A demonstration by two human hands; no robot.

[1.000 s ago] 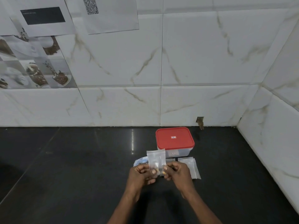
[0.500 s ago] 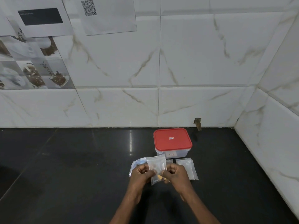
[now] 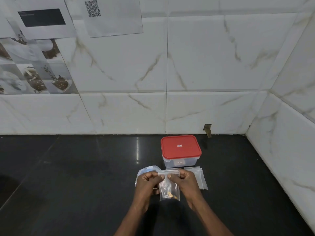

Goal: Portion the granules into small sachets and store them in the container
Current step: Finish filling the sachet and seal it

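A small clear sachet (image 3: 169,189) hangs upright between my hands, with a few brown granules at its bottom. My left hand (image 3: 148,183) pinches its top left corner and my right hand (image 3: 185,182) pinches its top right corner. Just beyond stands a clear container (image 3: 180,161) with its red lid (image 3: 180,147) shut. A pile of empty clear sachets (image 3: 198,178) lies flat to the right of my right hand. A larger clear bag with a blue part (image 3: 147,170) lies partly hidden behind my left hand.
The black countertop (image 3: 76,184) runs left and toward me. White marble-look tiled walls (image 3: 187,74) close the back and the right side. Printed sheets and a QR code paper (image 3: 112,16) hang on the wall at upper left.
The sachet was held by its lower end and stood above my fists; now both hands pinch its top edge and it hangs below them, granules at the bottom.
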